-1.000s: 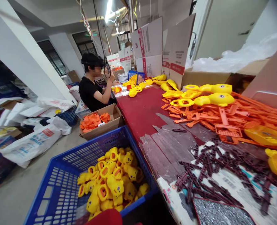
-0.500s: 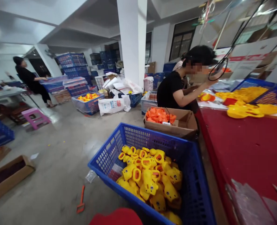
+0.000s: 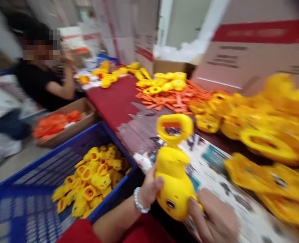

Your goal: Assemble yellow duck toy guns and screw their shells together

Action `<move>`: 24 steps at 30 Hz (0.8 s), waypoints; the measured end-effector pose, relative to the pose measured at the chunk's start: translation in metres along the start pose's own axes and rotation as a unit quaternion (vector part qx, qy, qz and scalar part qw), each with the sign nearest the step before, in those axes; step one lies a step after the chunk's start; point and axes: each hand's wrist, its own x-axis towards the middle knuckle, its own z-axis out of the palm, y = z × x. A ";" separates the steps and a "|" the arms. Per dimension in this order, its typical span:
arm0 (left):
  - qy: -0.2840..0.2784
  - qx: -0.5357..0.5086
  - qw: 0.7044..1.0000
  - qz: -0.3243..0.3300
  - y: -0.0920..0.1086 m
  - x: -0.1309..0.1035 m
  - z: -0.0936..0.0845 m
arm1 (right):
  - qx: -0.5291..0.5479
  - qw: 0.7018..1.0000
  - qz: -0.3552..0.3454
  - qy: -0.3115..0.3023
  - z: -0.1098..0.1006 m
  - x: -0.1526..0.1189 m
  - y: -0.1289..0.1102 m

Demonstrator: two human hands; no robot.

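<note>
A yellow toy (image 3: 174,182) with an eye on its side and an open ring at its far end is held between the two hands, in front of the body and above the near edge of the table (image 3: 111,99). Its left side is gripped by the left hand (image 3: 150,187), with the thumb laid across it; a pale bracelet (image 3: 140,202) is worn on that wrist. The toy's near right edge is pinched by the right hand (image 3: 216,216), whose curled fingers are blurred. Beyond the hands, small dark parts (image 3: 154,140) are scattered on the tabletop, and a printed sheet (image 3: 218,173) is spread beside the right hand. More yellow toys (image 3: 232,118) are piled farther right, while orange handles (image 3: 177,101) are heaped ahead. To the left of the left hand, yellow toy pieces (image 3: 88,189) are gathered in a blue crate (image 3: 88,140); past it, orange parts (image 3: 53,125) are kept in a cardboard box (image 3: 87,106). Far left, beside the table, a co-worker in black (image 3: 43,84) is seen, one arm raised.
</note>
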 end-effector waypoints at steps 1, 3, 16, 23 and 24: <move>-0.003 -0.006 1.000 -0.006 -0.009 0.002 -0.003 | -0.030 0.999 0.018 0.000 -0.003 -0.008 0.003; -0.003 0.002 1.000 -0.009 -0.021 0.006 -0.012 | -0.065 0.997 0.045 0.003 -0.004 -0.017 0.008; -0.160 0.173 0.970 -0.063 -0.023 0.016 0.007 | 0.063 0.951 0.286 0.096 -0.022 -0.025 0.019; -0.394 0.386 0.834 -0.033 0.000 0.041 -0.001 | 0.034 0.884 0.325 0.335 -0.022 -0.050 0.031; -0.391 0.428 0.814 -0.021 0.004 0.042 -0.002 | 0.010 0.872 0.322 0.368 -0.026 -0.055 0.030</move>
